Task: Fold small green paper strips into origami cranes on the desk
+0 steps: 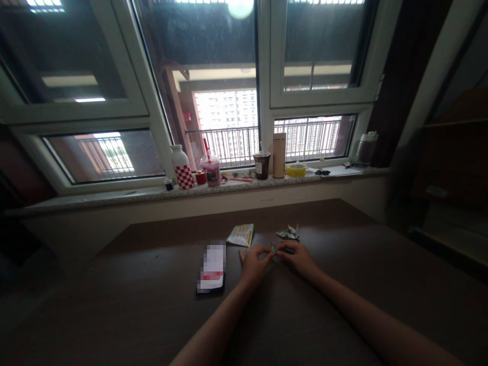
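My left hand (254, 263) and my right hand (299, 258) meet over the table, fingertips close together. Between them they pinch a small piece of folded patterned paper (274, 250), held by its two sides; its exact shape is too small to make out. Just beyond my right hand lies a little cluster of pointed, folded paper (290, 233) with a similar print. A flat printed paper sheet (241, 235) rests past my left hand. To the left of that hand is a phone (212, 267), lying face up with its screen lit and blurred.
The dark brown table (152, 315) runs up to the wall below a window. Along the stone sill (236, 186) stand a checkered bottle (183, 168), a pink cup with a straw (210, 170), a brown cup (262, 165), a tan flask (279, 155), yellow tape (296, 170) and scissors (322, 172).
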A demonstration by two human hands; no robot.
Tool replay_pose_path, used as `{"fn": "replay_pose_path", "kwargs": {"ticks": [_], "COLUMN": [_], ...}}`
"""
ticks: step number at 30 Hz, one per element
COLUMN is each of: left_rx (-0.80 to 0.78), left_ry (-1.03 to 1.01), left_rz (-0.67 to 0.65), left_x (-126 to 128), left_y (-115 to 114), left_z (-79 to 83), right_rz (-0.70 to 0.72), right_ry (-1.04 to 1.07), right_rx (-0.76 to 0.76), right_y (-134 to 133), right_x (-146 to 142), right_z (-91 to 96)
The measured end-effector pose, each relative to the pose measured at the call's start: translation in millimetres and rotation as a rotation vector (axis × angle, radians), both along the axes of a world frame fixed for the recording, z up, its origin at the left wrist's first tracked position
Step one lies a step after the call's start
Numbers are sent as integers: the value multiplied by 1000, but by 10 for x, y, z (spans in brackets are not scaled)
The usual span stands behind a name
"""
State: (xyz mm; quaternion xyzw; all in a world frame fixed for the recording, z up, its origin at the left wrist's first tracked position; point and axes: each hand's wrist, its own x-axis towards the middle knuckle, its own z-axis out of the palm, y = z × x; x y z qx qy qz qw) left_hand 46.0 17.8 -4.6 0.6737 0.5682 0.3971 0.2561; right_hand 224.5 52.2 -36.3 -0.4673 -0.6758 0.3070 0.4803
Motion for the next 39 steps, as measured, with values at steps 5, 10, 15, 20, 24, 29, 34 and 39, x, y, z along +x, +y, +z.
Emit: {"fn": "replay_pose_path", "kwargs": {"ticks": [5,10,15,20,24,29,34,39], "left_rx": [37,82,113,130,162,205,218,206], "left_ry": [30,67,40,15,10,-22,-36,0], "left_rz": [58,113,100,115,134,138,141,140], "left_x": [15,63,69,29,20,23,20,21], "left_y": [-2,-12,9,29,26,6,7,12], "left_z": [9,9,-4,-30,-58,-59,-50,-62], "right_rz": [15,67,44,29,-13,3,-5,-58], "right_ry": [-27,-66,-70,-43,1,54,31,7], "right_rx": [-16,23,43,35,51,86,78,70], "right_y": [-32,-44,-48,-55,-61,-89,-91,-108], "right_x": [-29,-82,-108,-72,-61,-69,-62,-76], "right_z": [36,47,74,104,85,76,76,105]}}
